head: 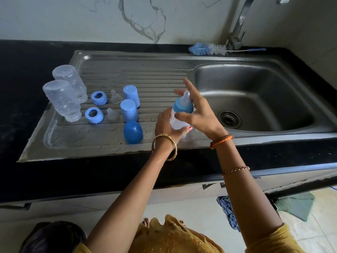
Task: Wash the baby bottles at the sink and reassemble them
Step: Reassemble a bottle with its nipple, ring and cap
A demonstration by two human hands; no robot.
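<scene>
My left hand [168, 126] grips the clear body of a baby bottle [179, 119] over the drainboard's right end. A blue collar [182, 107] and a clear teat sit on top of it. My right hand [197, 114] holds the collar, thumb and a finger round it, the other fingers spread. On the drainboard [155, 77] to the left, two clear bottle bodies [63, 100] stand upside down. Beside them lie two blue collar rings [94, 115], two clear teats [115, 97] and three blue caps [129, 110].
The steel sink basin [259, 99] with its drain lies to the right. A tap [238, 31] rises behind it. A blue and white bottle brush [209, 49] lies on the sink's back rim. Black counter surrounds the sink. Cloths lie on the floor at the lower right.
</scene>
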